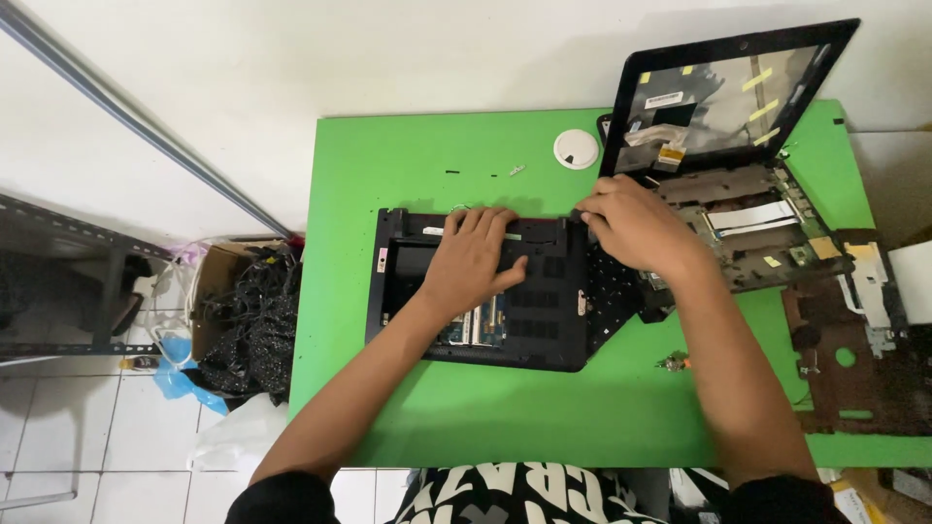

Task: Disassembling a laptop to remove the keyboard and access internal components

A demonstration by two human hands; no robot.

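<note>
A black laptop bottom case (544, 311) lies upside down on the green table (388, 165), with a circuit board showing through an opening. My left hand (471, 257) rests flat on the case, fingers spread toward its far edge. My right hand (631, 225) is at the case's far right corner, fingers bent and pinching something small that I cannot make out. A black keyboard (612, 301) sticks out from under the case's right side.
A second, opened laptop with a stripped base (757, 223) and upright screen frame (728, 92) stands at the right. A white round disc (576, 148) and small screws lie at the far edge. A dark red panel (854, 359) lies right. A box of cables (248, 320) sits on the floor.
</note>
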